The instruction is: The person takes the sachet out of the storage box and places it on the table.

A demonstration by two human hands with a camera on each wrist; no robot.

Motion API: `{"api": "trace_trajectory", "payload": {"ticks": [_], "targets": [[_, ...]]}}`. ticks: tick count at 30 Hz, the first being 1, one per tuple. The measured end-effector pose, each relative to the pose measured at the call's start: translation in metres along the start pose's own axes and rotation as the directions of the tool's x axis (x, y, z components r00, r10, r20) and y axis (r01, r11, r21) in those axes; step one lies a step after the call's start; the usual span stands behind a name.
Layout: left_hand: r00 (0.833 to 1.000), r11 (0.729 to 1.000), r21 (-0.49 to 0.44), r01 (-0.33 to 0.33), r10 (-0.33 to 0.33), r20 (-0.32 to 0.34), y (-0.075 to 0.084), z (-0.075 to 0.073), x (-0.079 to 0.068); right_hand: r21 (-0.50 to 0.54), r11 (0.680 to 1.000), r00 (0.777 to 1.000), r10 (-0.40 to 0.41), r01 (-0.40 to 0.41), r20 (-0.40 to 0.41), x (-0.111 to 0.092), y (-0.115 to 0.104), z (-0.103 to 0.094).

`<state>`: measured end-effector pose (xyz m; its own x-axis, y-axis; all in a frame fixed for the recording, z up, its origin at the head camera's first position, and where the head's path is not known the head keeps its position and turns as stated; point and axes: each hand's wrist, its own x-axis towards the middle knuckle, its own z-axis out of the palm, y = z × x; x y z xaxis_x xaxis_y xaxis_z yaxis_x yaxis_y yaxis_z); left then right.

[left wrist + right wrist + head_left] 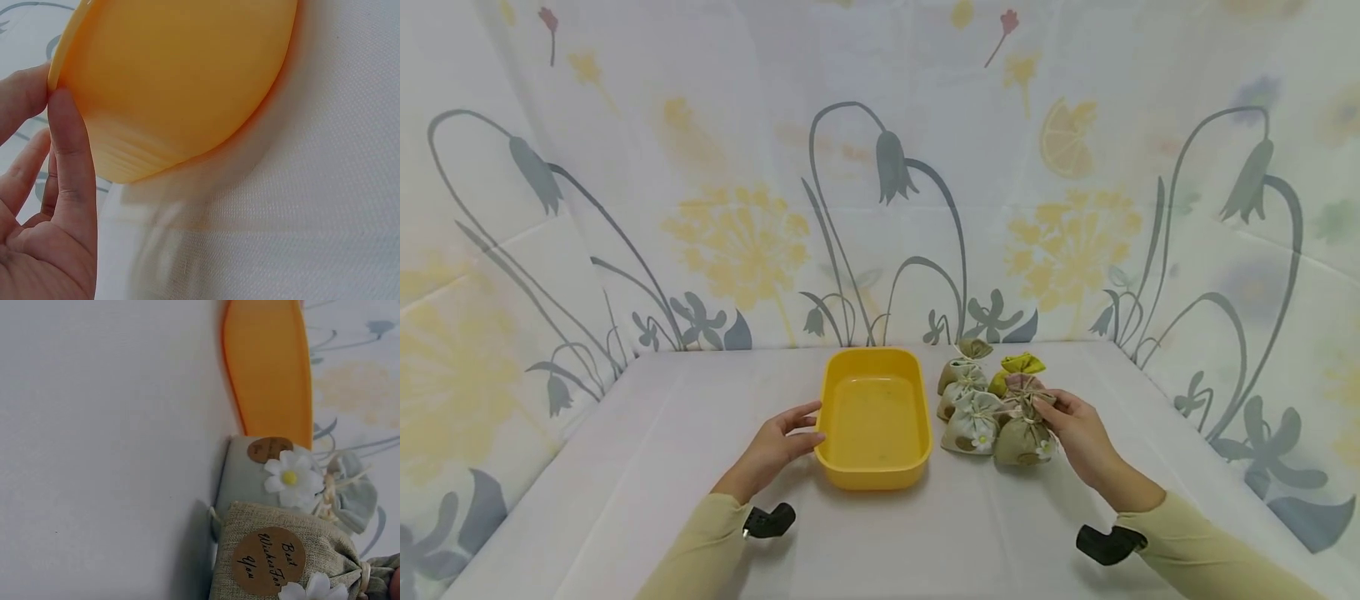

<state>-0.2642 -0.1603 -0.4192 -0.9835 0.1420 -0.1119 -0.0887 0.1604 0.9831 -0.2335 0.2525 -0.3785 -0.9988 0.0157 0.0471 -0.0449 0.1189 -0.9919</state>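
My left hand (778,442) is at the left side of a yellow plastic tub (874,478), thumb and forefinger pinching its rim. Up close in the left wrist view, the thumb (69,144) lies against the tub's outer wall. With the fingertips of my right hand (1082,433) I hold the gathered neck of a brown drawstring pouch (1022,442), the front right one of a cluster. It bears a white fabric flower and a round "Best Wishes For You" label (269,561). Beside it stands a pale grey-green pouch (968,429) with a similar flower. Most of the right hand is outside its wrist view.
Behind these two, several more tied pouches stand close together, among them a yellow-green one (1022,363), a pink one (1022,383) and a brown one (975,349). White cloth (880,550) covers the table. A flower-printed curtain (880,250) surrounds the back and sides.
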Motion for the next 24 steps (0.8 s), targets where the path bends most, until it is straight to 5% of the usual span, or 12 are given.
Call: {"api": "trace_trajectory", "payload": {"ticks": [10, 24], "targets": [[1.000, 1.000, 0.004, -0.010, 0.010, 0.005, 0.000, 0.000, -0.001, -0.043, 0.998, 0.998, 0.045, -0.046, -0.034, 0.006, 0.021, 0.003], [0.993, 0.999, 0.034, 0.037, -0.033, -0.116, 0.005, 0.000, -0.021, -0.025, 1.000, 0.995, 0.014, -0.012, 0.101, 0.002, 0.013, -0.020]]}}
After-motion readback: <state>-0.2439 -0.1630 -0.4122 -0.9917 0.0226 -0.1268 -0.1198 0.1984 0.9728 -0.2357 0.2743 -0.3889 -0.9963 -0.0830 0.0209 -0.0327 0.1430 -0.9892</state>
